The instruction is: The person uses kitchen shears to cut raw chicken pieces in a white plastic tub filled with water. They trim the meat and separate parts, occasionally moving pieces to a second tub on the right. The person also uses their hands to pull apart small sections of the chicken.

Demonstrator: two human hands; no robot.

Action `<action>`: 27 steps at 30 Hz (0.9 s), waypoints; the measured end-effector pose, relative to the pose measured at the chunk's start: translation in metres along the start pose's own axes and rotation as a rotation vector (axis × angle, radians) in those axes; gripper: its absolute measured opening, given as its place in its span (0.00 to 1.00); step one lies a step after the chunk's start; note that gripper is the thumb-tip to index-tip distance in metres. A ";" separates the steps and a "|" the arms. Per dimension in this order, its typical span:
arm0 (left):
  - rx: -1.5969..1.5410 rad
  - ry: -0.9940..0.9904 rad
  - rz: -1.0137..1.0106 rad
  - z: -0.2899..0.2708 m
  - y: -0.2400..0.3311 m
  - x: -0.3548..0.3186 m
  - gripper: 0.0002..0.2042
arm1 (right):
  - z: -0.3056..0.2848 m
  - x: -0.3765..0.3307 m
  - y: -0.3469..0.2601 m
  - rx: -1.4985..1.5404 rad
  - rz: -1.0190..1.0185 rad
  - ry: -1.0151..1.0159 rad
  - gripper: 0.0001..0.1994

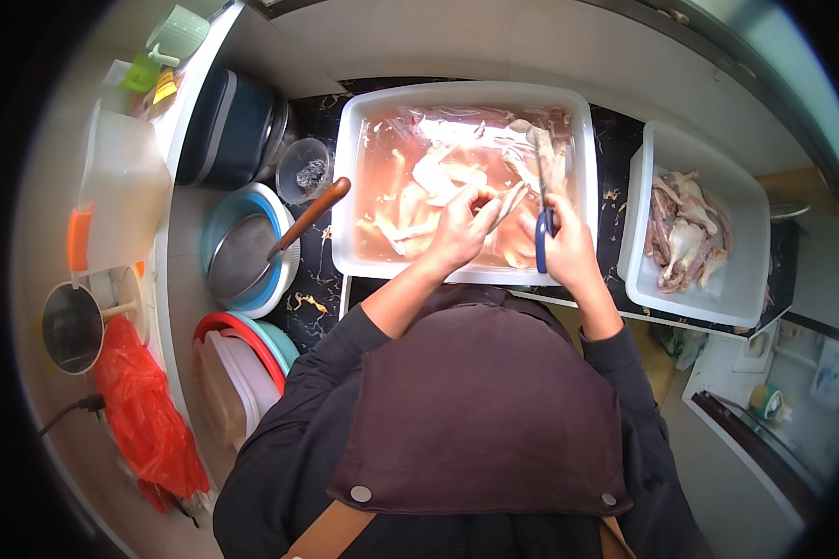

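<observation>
My right hand (pixel 569 244) is closed around the dark blue handles of a pair of scissors (pixel 543 224), whose blades point away from me over a large white tub (pixel 343 186). Pinched in the fingers of my left hand (pixel 461 228) is a thin, pale piece of raw poultry (pixel 507 207), close to the left side of the scissors. Whether the blades touch it, I cannot tell. Pinkish water fills much of the tub, with several pale poultry pieces (pixel 447 172) lying in it. Both hands are above its near side.
On the right, a second white tub (pixel 639 252) holds raw poultry legs (pixel 688 238). To the left are a wooden-handled strainer (pixel 242 256) on a blue basin (pixel 275 210), a clear bowl (pixel 304 170) and a red basin (pixel 268 352). A red plastic bag (pixel 144 410) hangs at far left.
</observation>
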State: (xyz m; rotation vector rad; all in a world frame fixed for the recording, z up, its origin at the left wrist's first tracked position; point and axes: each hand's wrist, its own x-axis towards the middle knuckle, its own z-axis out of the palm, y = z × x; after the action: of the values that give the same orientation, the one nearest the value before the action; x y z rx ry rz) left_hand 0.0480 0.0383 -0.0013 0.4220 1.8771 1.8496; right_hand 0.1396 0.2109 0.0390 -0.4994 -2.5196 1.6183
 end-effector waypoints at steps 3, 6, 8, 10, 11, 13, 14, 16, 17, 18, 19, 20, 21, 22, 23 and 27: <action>0.015 0.049 0.034 -0.001 -0.003 0.004 0.04 | 0.003 -0.020 -0.029 -0.047 0.005 -0.077 0.20; -0.065 0.053 0.051 0.000 -0.004 0.006 0.05 | 0.009 -0.021 -0.026 -0.115 0.016 -0.095 0.22; -0.122 0.055 0.078 0.000 -0.003 0.005 0.06 | 0.007 -0.022 -0.029 -0.220 0.012 -0.150 0.26; -0.157 0.066 0.123 0.003 -0.003 0.004 0.07 | 0.007 -0.024 -0.031 -0.257 -0.004 -0.138 0.26; -0.166 0.063 0.109 0.003 -0.003 0.003 0.07 | 0.007 -0.025 -0.032 -0.275 -0.011 -0.132 0.26; -0.180 0.057 0.084 0.002 -0.002 0.002 0.08 | 0.006 -0.025 -0.035 -0.310 -0.024 -0.128 0.25; -0.149 0.070 0.092 0.002 -0.001 0.001 0.08 | 0.007 -0.025 -0.036 -0.327 -0.030 -0.126 0.24; -0.088 0.092 0.109 0.004 0.004 -0.001 0.09 | 0.008 -0.026 -0.036 -0.351 -0.070 -0.093 0.24; -0.085 0.091 0.103 0.004 0.008 -0.003 0.09 | 0.008 -0.027 -0.035 -0.363 -0.090 -0.078 0.23; -0.080 0.089 0.098 0.005 0.014 -0.005 0.09 | 0.010 -0.026 -0.031 -0.360 -0.093 -0.074 0.24; -0.076 0.088 0.094 0.005 0.017 -0.006 0.09 | 0.012 -0.026 -0.026 -0.356 -0.097 -0.071 0.24; -0.067 0.090 0.105 0.006 0.017 -0.006 0.09 | 0.013 -0.027 -0.023 -0.352 -0.100 -0.068 0.25; -0.060 0.091 0.116 0.006 0.018 -0.006 0.09 | 0.013 -0.027 -0.024 -0.349 -0.101 -0.070 0.25; -0.052 0.092 0.127 0.006 0.018 -0.007 0.09 | 0.012 -0.027 -0.025 -0.345 -0.101 -0.071 0.24; -0.024 0.090 0.147 0.006 0.017 -0.006 0.09 | 0.011 -0.028 -0.025 -0.341 -0.102 -0.072 0.24; 0.065 0.093 0.213 0.002 0.009 -0.004 0.08 | 0.012 -0.029 -0.024 -0.338 -0.119 -0.060 0.24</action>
State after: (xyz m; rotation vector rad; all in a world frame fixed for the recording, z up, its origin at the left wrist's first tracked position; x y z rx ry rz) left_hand 0.0516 0.0383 0.0085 0.5876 2.0271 1.9783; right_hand 0.1584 0.1816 0.0581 -0.3256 -2.8219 1.1899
